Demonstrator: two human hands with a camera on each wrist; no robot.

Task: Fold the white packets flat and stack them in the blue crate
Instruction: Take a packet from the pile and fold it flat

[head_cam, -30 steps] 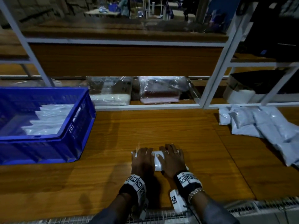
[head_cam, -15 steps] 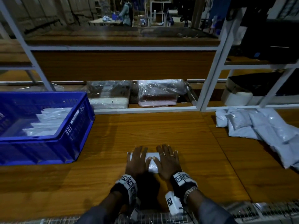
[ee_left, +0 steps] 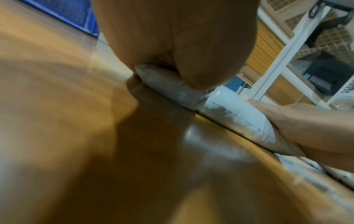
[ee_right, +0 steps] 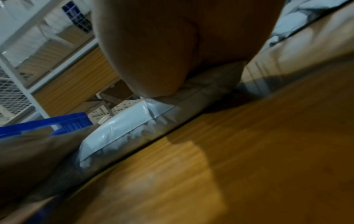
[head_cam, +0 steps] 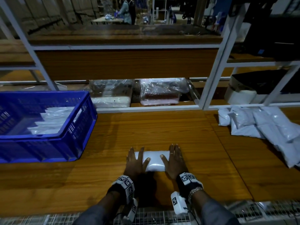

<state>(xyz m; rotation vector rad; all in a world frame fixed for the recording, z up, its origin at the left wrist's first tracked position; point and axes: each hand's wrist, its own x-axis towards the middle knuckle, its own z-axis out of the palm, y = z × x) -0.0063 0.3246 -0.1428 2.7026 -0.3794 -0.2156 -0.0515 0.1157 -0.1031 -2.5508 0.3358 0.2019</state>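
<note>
A folded white packet [head_cam: 155,160] lies on the wooden table near its front edge. My left hand [head_cam: 135,161] presses flat on its left end and my right hand [head_cam: 174,159] presses flat on its right end, fingers straight, thumbs resting on top. The left wrist view shows the packet [ee_left: 235,104] squeezed under my left palm [ee_left: 172,37]; the right wrist view shows the packet [ee_right: 122,127] under my right palm [ee_right: 182,45]. The blue crate [head_cam: 78,127] stands at the left with several white packets [head_cam: 53,119] stacked inside. A heap of unfolded white packets [head_cam: 266,125] lies at the right.
A white metal shelf frame [head_cam: 212,88] rises behind the table, with plastic-wrapped bundles [head_cam: 160,91] on its low shelf. A wire grating [head_cam: 162,218] runs along the table's front edge. Bare wood lies between the crate and the heap.
My hands have slid apart along the packet, from close together at its middle to its two ends, so more of the white packet now shows between them.
</note>
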